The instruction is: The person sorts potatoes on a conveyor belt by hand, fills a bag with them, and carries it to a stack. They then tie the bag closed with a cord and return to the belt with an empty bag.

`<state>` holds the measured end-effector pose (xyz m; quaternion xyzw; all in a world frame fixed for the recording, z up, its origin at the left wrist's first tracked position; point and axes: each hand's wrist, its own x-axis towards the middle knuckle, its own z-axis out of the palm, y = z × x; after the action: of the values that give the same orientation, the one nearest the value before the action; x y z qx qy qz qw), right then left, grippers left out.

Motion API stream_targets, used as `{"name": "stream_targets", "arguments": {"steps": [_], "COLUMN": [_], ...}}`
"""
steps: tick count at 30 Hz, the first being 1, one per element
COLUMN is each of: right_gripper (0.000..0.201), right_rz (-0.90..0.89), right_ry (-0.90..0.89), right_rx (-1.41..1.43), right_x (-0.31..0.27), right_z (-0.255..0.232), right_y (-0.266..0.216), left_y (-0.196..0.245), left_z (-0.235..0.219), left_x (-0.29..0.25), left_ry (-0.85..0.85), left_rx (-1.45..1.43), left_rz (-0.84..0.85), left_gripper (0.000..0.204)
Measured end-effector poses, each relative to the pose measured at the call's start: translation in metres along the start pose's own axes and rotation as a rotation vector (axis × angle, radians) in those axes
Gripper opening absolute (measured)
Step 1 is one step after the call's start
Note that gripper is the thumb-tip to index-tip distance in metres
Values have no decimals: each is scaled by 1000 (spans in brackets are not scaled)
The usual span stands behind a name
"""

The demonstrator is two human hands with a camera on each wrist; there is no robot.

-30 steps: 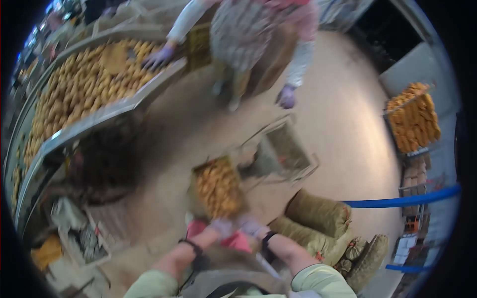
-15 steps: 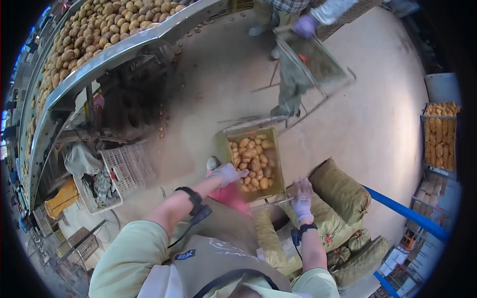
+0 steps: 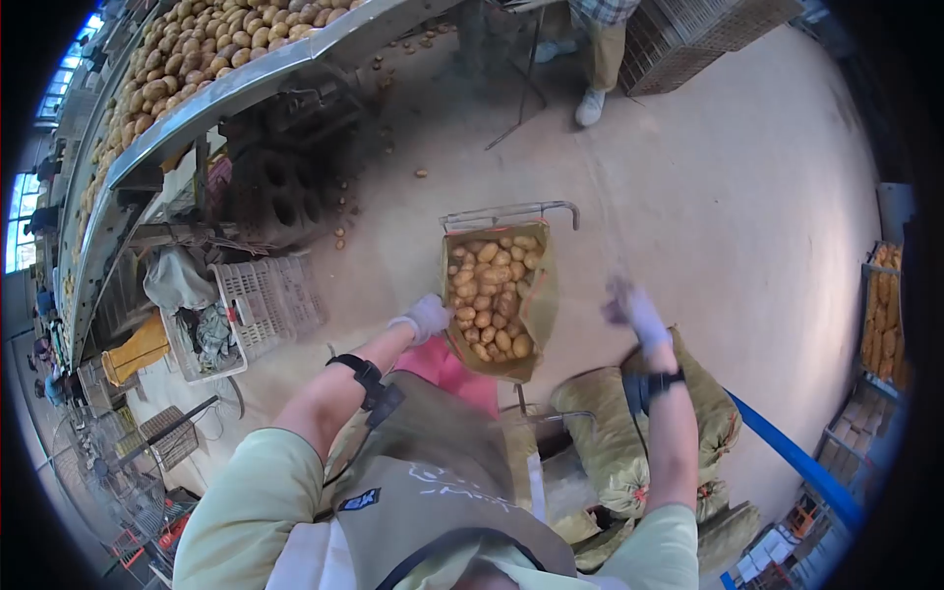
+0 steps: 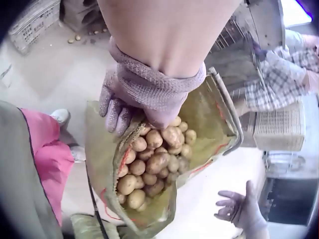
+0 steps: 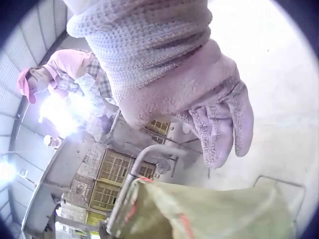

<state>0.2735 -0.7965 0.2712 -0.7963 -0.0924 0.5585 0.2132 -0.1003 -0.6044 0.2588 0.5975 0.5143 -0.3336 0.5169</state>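
A green mesh sack (image 3: 537, 295) full of potatoes (image 3: 490, 295) hangs open in a metal frame (image 3: 511, 212) on the floor in front of me. My gloved left hand (image 3: 427, 317) grips the sack's near left rim (image 4: 130, 133), fingers curled over the edge. My gloved right hand (image 3: 631, 307) is lifted in the air to the right of the sack, fingers loose and holding nothing; the right wrist view shows its fingers (image 5: 219, 129) above the sack's rim (image 5: 199, 209) and frame bar (image 5: 149, 159).
A long conveyor of potatoes (image 3: 187, 69) runs along the upper left. Filled sacks (image 3: 629, 433) lie at my right, beside a blue rail (image 3: 787, 442). White crates (image 3: 270, 300) sit at the left. Another person (image 3: 600, 39) stands at the top; loose potatoes (image 3: 339, 236) dot the floor.
My right hand has let go of the sack's near right rim and risen to the right. The left hand still holds the rim. The other person's frame has left the view.
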Motion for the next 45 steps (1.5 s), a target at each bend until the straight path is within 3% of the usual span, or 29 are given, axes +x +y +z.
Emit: {"name": "stream_targets", "arguments": {"steps": [1,3,4,6,7,8,9,10,11,12,14,15,17,19,21,24,25,28,30,33,34,36,38,39,40,41,43,45], "right_gripper": [64,59,59,49,31,31,35,45,76,76,75,75,77,79,79,77,77,72,63,48,48,42,44,40,41,46,64,88], "right_rz": [-61,104,95,128,162,171,-17,-217,-535,-549,-883,-888,-1160,-1072,-866,-856,-733,-504,-309,-336,-344,-179,-222,-220,-194,-191,-179,-182], "right_ry": [-30,-111,-119,-163,-244,-248,-128,-3,-32,-37,297,284,706,694,544,531,479,476,372,440,444,379,372,356,345,345,330,300], "right_rx": [3,-7,-10,-89,-104,-108,65,231,53,30,-62,-67,-724,-663,-532,-646,-631,-592,-373,-265,-269,-378,-237,-267,-297,-373,-281,-410], "right_x": [18,51,60,79,96,119,146,140,129,126,137,130,109,79,28,-68,-107,-193,-234,-243,-249,-264,-247,-250,-235,-219,-216,-203], "right_z": [10,42,55,78,80,87,96,99,88,77,58,59,56,64,75,104,113,141,148,164,165,168,167,170,166,161,156,145], "right_y": [-54,-133,-144,-165,-164,-139,-108,-112,-111,-117,-141,-144,-143,-119,-86,-13,1,54,67,114,93,55,66,40,56,73,45,30], "left_y": [-4,-20,-28,-40,-45,-50,-53,-46,-42,-39,-59,-74,-89,-87,-81,-82,-73,-90,-91,-82,-83,-82,-84,-87,-91,-99,-113,-111], "left_z": [0,8,15,26,26,31,35,28,20,15,11,14,17,23,24,21,5,16,10,-4,-7,-11,-12,-13,-12,-3,22,26], "left_x": [4,17,15,13,17,21,24,15,5,-2,2,-3,-8,-8,-5,0,-16,-12,-15,-22,-27,-32,-33,-31,-27,-15,11,9], "left_ry": [11,15,24,225,224,220,217,216,163,115,118,78,69,61,5,-106,-164,-131,-175,-208,-214,-206,-146,-150,-155,-164,-13,0], "left_rx": [-4,164,160,159,158,60,-42,-55,9,65,44,69,35,-9,57,184,211,239,206,162,159,98,45,65,85,91,9,-1], "left_rz": [-5,42,36,84,77,53,34,43,50,54,46,35,20,33,60,167,147,172,202,224,225,180,169,188,209,193,200,170], "left_gripper": [53,51,51,49,49,49,48,48,48,49,49,49,50,50,51,52,52,43,42,42,42,41,37,39,40,40,42,42]}}
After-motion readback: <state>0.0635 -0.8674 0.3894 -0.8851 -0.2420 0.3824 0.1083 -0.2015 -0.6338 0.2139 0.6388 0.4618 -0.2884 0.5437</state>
